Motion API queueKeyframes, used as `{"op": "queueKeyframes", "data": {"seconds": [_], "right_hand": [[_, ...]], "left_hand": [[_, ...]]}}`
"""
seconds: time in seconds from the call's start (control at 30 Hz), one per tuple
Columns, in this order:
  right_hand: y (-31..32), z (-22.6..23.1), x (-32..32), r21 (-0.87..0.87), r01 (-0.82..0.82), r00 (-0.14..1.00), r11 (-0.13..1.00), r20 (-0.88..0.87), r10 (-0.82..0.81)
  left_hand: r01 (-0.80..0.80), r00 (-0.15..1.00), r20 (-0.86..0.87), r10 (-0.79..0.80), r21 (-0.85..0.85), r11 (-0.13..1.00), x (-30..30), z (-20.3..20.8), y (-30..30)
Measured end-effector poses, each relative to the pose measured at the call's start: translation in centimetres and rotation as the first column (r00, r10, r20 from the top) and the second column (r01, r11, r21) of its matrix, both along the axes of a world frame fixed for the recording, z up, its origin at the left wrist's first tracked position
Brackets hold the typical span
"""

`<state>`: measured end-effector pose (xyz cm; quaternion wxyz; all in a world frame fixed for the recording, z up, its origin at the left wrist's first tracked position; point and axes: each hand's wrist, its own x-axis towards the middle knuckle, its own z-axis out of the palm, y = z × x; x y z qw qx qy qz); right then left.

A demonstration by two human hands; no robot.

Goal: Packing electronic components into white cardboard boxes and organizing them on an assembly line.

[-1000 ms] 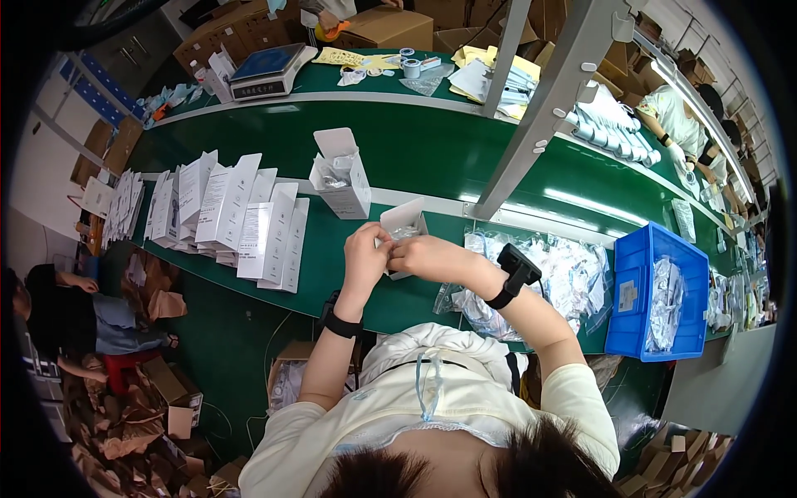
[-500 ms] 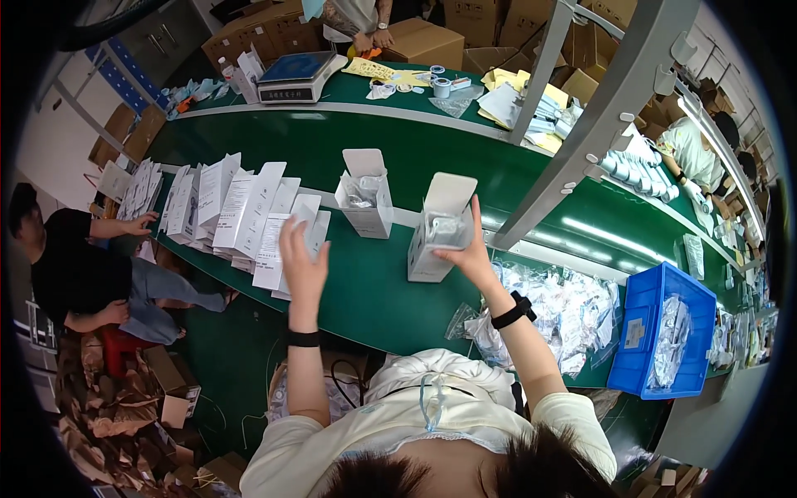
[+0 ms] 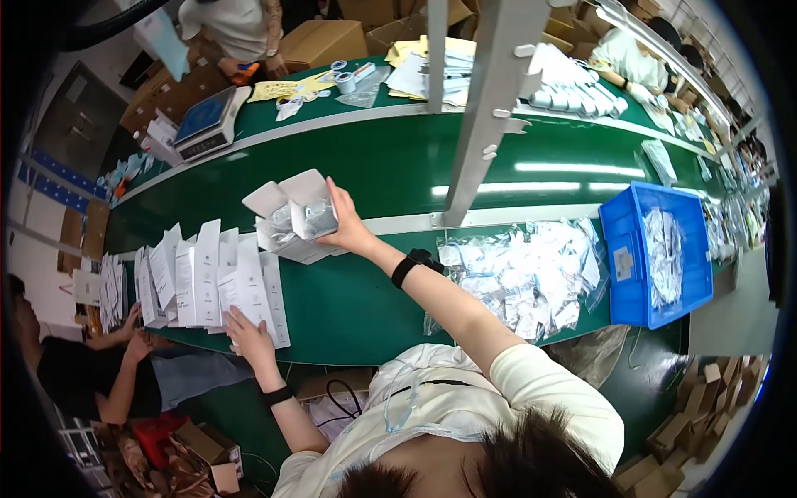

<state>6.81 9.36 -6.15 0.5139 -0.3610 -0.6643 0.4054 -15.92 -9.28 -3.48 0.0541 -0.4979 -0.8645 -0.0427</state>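
Observation:
My right hand (image 3: 349, 222) grips the right side of a small white box (image 3: 307, 186), fingers wrapped round it. That box is tilted, its lid flap up and a clear-bagged item inside. Close against its left side stands a second white box (image 3: 264, 201), also with its flap raised and something in plastic within. My left hand (image 3: 249, 336) lies with fingers spread on the near edge of a row of white cartons (image 3: 206, 278), which lean on one another along the green table.
To the right, a heap of clear-bagged white items (image 3: 523, 278) lies beside a blue bin (image 3: 623, 286) holding more bags. A grey metal post (image 3: 477, 124) rises behind the table. A scale (image 3: 203, 124) sits on the far shelf. A co-worker in black (image 3: 91, 378) sits at the left.
My right hand has carried its box leftward, up against the second box. My left hand has come down from above the cartons onto their near edge. The view has swung to the right.

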Motion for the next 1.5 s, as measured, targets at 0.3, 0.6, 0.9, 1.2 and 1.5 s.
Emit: {"op": "queueKeyframes", "data": {"seconds": [0.3, 0.6, 0.9, 1.2, 1.5], "right_hand": [[-10.4, 4.9, 6.7, -0.189, -0.388, 0.915, 0.902, -0.198, 0.352], [-15.0, 10.1, 11.7, -0.086, -0.292, 0.899, 0.953, -0.364, 0.243], [-15.5, 16.4, 18.4, 0.117, -0.251, 0.966, 0.961, -0.027, 0.256], [-30.7, 21.4, 34.7, 0.300, 0.880, 0.473, 0.367, -0.600, -0.645], [-31.9, -8.0, 35.9, -0.749, 0.639, -0.270, -0.173, -0.008, -0.963]], "left_hand": [[0.003, 0.995, 0.083, -0.061, 0.566, 0.824, 8.4, 5.9, -4.3], [0.129, 0.193, 0.581, -0.791, 0.784, 0.607, 19.5, 4.9, -3.2], [0.030, -0.174, 0.727, -0.664, 0.678, 0.735, 18.0, 6.1, -0.8], [-0.031, -0.328, 0.850, -0.413, 0.427, 0.904, 15.1, -0.3, -1.2], [0.200, -0.883, 0.441, 0.161, 0.043, 0.979, 10.6, -14.0, -1.3]]}}
